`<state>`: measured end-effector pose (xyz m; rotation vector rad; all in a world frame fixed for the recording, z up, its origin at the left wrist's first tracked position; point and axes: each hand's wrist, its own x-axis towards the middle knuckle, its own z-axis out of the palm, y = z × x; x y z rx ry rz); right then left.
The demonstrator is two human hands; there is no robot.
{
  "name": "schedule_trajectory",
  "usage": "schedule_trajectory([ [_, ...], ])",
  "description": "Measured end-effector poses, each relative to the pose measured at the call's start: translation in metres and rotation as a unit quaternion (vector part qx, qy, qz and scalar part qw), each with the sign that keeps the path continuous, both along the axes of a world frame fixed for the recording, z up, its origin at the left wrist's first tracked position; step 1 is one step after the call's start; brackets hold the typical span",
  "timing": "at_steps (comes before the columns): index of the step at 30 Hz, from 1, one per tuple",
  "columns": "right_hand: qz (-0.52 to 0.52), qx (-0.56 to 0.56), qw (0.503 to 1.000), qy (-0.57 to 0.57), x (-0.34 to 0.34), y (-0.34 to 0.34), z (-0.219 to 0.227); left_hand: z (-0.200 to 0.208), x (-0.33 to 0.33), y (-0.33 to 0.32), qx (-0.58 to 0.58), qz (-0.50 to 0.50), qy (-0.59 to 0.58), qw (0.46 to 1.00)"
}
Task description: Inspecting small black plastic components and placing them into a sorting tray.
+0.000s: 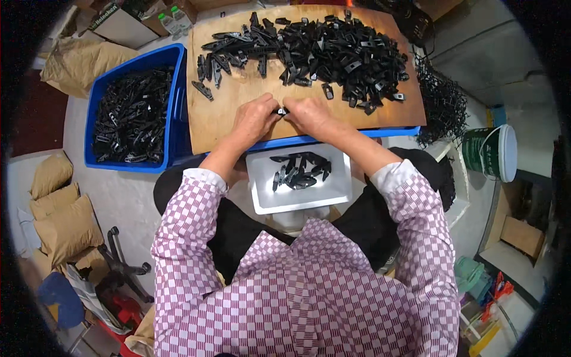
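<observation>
My left hand (257, 116) and my right hand (307, 115) meet over the near part of a wooden board (238, 128). Between their fingertips they pinch a small black plastic part (281, 111) with a light spot on it; its exact kind is hard to make out. Beyond my hands lies a big heap of small black plastic parts (351, 53), with longer black pieces (253, 41) spread at its left. Below my wrists, a white tray (262, 199) holds several long black assembled-looking pieces (300, 171).
To the left stands a blue bin (178, 107) full of black pieces. Black plastic scrap (441, 98) piles up right of the board, near a green and white bucket (491, 153). Brown paper sacks (68, 229) and a chair base (125, 262) are at lower left.
</observation>
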<state>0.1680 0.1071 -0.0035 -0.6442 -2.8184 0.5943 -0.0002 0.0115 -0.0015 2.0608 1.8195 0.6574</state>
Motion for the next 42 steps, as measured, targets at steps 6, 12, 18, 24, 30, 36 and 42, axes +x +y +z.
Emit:
schedule_trajectory([
  [6,-0.087,0.126,0.988,-0.034,0.028,0.02,0.035,0.02,-0.008,0.011,-0.108,-0.045,-0.014,0.993],
  [12,-0.159,0.181,0.965,-0.102,0.034,0.035,0.009,0.017,-0.04,0.059,0.027,0.15,0.032,0.988],
  [18,-0.111,0.123,0.982,-0.095,0.034,0.031,0.019,0.02,-0.045,0.076,0.1,0.091,0.168,0.977],
  [24,-0.082,-0.194,0.977,0.027,0.037,0.041,-0.01,0.038,-0.036,0.058,-0.045,-0.013,0.188,0.981],
  [30,-0.152,-0.247,0.955,0.069,0.034,0.05,-0.015,0.037,-0.024,0.046,-0.041,-0.016,0.175,0.984],
  [36,-0.128,-0.055,0.99,0.003,0.037,0.027,0.013,0.033,-0.02,0.047,-0.058,-0.06,0.173,0.981],
  [42,-0.081,0.127,0.988,0.02,0.038,0.026,0.013,0.029,-0.005,0.057,-0.143,-0.152,0.094,0.973],
])
